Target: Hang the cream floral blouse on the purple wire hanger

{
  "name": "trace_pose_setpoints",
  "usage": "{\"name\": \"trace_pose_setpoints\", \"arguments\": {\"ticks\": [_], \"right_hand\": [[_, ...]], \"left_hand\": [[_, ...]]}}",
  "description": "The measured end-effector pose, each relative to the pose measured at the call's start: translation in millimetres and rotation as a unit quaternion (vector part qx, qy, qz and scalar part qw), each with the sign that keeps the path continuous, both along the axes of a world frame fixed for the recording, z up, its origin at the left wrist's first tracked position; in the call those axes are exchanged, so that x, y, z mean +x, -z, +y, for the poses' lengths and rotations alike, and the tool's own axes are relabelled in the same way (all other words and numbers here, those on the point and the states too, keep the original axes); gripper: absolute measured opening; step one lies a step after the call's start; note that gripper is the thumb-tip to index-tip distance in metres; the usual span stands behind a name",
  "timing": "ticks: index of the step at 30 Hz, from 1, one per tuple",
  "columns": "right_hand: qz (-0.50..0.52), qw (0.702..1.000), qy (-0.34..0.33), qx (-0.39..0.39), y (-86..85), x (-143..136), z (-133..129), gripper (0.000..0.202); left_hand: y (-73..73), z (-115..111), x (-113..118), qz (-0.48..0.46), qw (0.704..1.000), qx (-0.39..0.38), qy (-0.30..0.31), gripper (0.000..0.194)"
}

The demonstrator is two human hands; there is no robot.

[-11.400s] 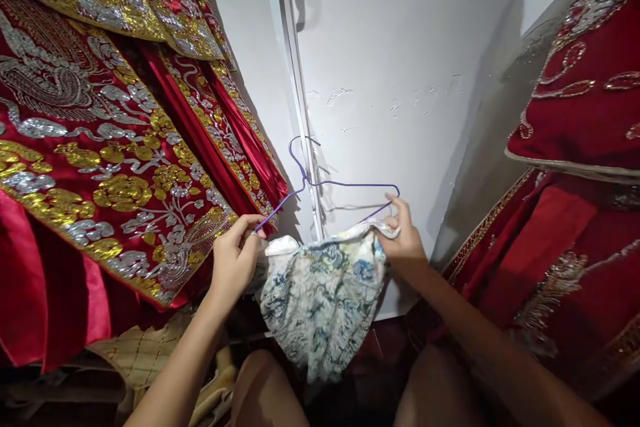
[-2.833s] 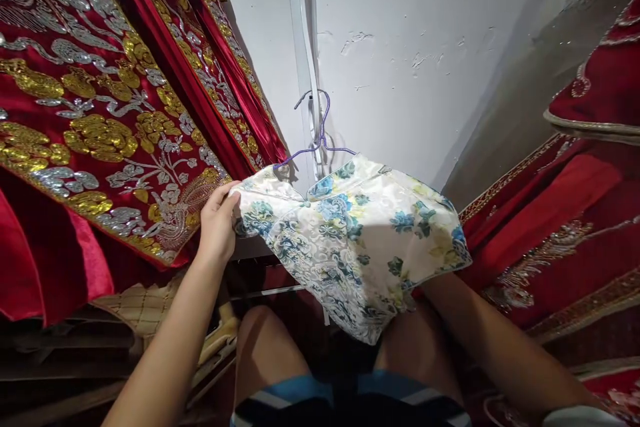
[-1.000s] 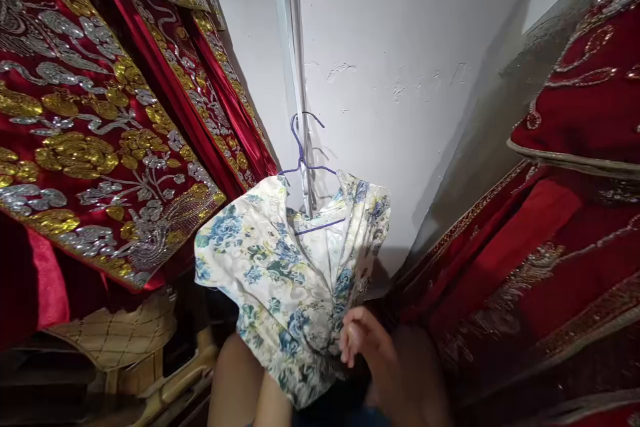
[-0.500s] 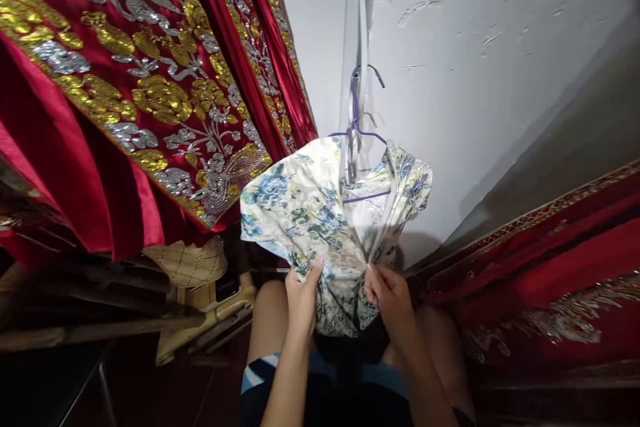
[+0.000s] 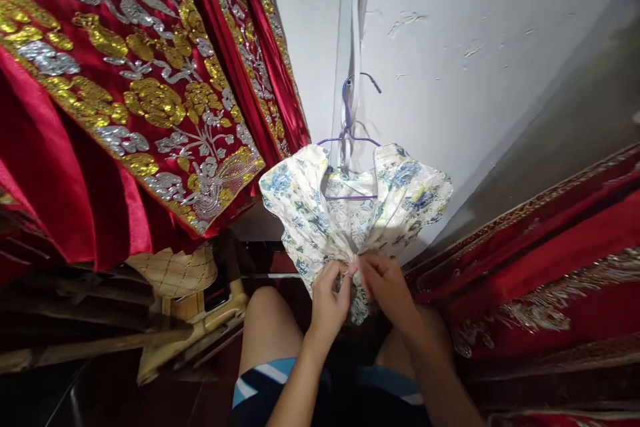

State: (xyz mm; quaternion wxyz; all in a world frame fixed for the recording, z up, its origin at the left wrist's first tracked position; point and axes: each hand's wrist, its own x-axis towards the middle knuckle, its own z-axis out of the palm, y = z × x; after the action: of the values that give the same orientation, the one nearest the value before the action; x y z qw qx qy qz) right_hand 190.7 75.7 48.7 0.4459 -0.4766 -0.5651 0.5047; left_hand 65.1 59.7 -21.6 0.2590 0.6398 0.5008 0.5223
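A white blouse (image 5: 305,203) with blue and green flowers hangs on a purple hanger (image 5: 347,117) in front of me. Its neckline is open down to the point where both hands meet at the front edges. My left hand (image 5: 331,297) is closed, with thumb and fingers pinching the blouse front. Close against it, my right hand (image 5: 385,283) also pinches the gathered fabric. The cloth bunches between the fingertips, and any button there is too small to make out. Below the hands the lower end of the blouse falls between my knees.
Red cloth (image 5: 165,100) with gold and silver sequins hangs at left. A bamboo chair (image 5: 215,320) stands below it. Behind the hanger are a pale wall (image 5: 425,47) and a narrow white strap (image 5: 356,20). More red fringed cloth (image 5: 565,267) lies at right.
My left hand has moved right from the blouse's side to its front, beside my right hand. The blouse has turned to face me more squarely, and both front edges are drawn together.
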Motion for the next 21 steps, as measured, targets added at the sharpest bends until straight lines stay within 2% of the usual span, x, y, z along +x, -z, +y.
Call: {"name": "trace_pose_setpoints", "arguments": {"ticks": [3,4,6,8,10,12,13,14,15,17,18,19,21], "right_hand": [[0.057,0.997,0.032,0.043,-49.2,13.3,39.1,0.029],[0.079,0.996,0.015,0.043,-67.4,15.5,52.0,0.03],[0.107,0.992,-0.007,0.059,-99.9,14.6,73.1,0.031],[0.141,0.986,-0.006,0.084,-120.9,8.4,85.9,0.028],[0.159,0.981,0.008,0.116,-128.1,0.8,90.3,0.028],[0.157,0.977,0.022,0.144,-124.9,-5.2,88.2,0.03],[0.149,0.977,0.026,0.153,-121.4,-7.1,85.4,0.033],[0.138,0.977,0.024,0.158,-117.6,-8.3,81.7,0.035],[0.123,0.979,0.018,0.161,-114.4,-8.8,77.2,0.036],[0.085,0.982,0.0,0.169,-111.2,-8.6,67.8,0.038],[0.068,0.982,-0.01,0.175,-111.5,-8.2,63.6,0.038],[0.055,0.982,-0.017,0.182,-112.7,-8.0,60.4,0.038],[0.042,0.98,-0.019,0.193,-115.5,-8.6,58.2,0.036]], "left_hand": [[-12.5,8.9,-4.8,0.104,0.992,-0.027,0.06,0.019],[-18.1,10.7,-5.7,0.149,0.985,-0.033,0.076,0.017],[-29.5,14.2,-7.1,0.248,0.963,-0.038,0.097,0.014],[-39.3,19.8,-9.3,0.351,0.928,-0.041,0.115,0.016],[-47.7,29.2,-13.8,0.429,0.892,-0.059,0.133,0.02],[-58.8,41.7,-21.4,0.457,0.87,-0.092,0.16,0.018],[-67.2,48.3,-26.2,0.45,0.871,-0.101,0.17,0.014],[-78.0,54.6,-31.4,0.423,0.885,-0.093,0.17,0.011],[-91.3,60.5,-36.7,0.386,0.905,-0.068,0.163,0.011],[-123.4,70.5,-45.7,0.245,0.963,0.054,0.098,0.021],[-140.4,74.8,-48.8,0.184,0.973,0.123,0.063,0.029],[-156.6,78.6,-50.5,0.146,0.972,0.182,0.037,0.035],[-182.9,85.4,-49.3,0.151,0.955,0.255,0.033,0.03]]}}
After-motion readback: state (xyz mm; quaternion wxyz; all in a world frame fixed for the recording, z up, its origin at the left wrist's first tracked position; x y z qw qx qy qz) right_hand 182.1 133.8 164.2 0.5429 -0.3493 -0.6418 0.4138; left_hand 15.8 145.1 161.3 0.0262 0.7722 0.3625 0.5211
